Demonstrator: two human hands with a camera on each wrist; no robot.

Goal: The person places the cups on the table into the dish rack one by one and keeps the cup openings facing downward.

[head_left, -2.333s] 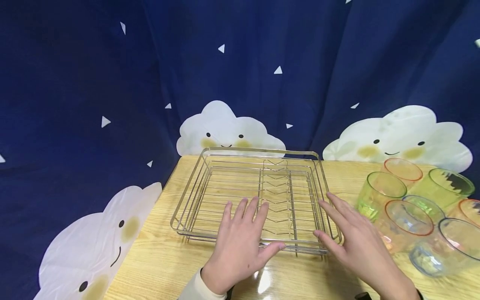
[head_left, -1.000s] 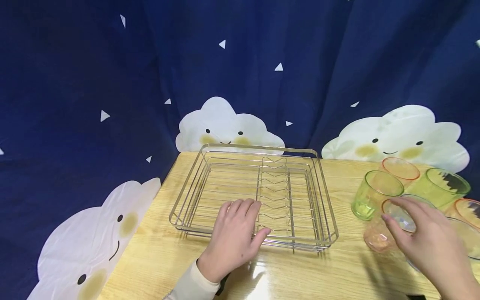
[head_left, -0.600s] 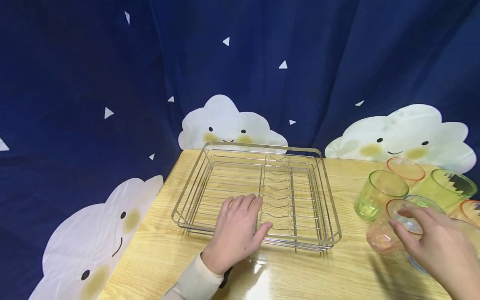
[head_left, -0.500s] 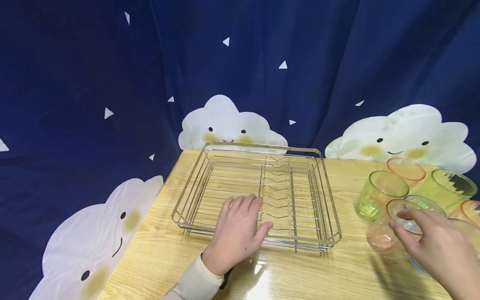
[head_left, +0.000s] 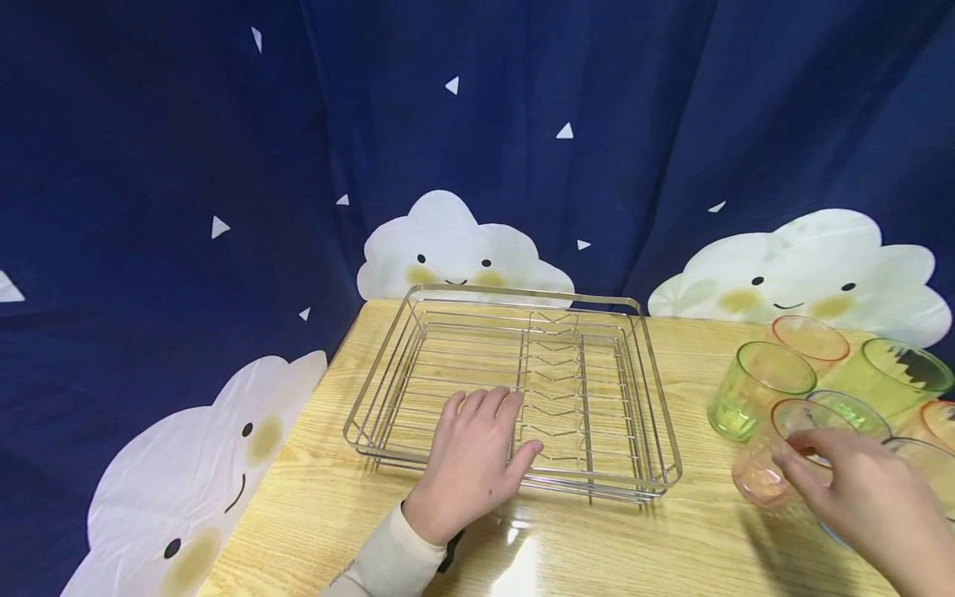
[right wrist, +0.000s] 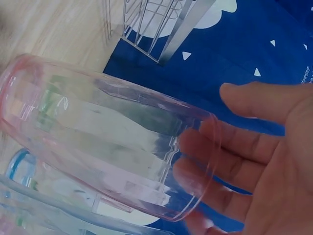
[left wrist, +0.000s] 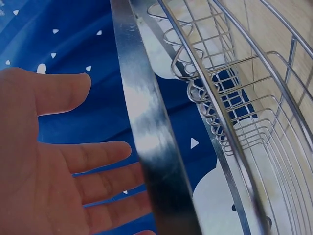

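A wire dish rack [head_left: 477, 292] stands on the wooden table. My left hand [head_left: 473, 464] hovers over its front rim with fingers loosely bent, holding nothing. In the left wrist view the fingers [left wrist: 105, 188] lie partly behind the rack's flat metal band [left wrist: 146, 117]. My right hand [head_left: 865, 497] is at a clear cup with a red rim [head_left: 761, 477]. The right wrist view shows its fingers [right wrist: 239, 166] beyond the cup [right wrist: 112, 137], partly seen through the wall near the rim. The thumb stands apart from the cup there. Whether the fingers touch it I cannot tell.
Several other clear cups crowd the right side: a green one [head_left: 734, 406] to the left, a red-rimmed one [head_left: 809, 327] behind, a taller yellow-green one [head_left: 865, 385], and blue-rimmed ones. A dark blue curtain [head_left: 507, 124] with white clouds hangs behind the table [head_left: 298, 506].
My right hand has moved from the rack's right edge to the red-rimmed cup, lately dipping slightly at its rim. The left hand has shifted a little and its fingers have bent more.
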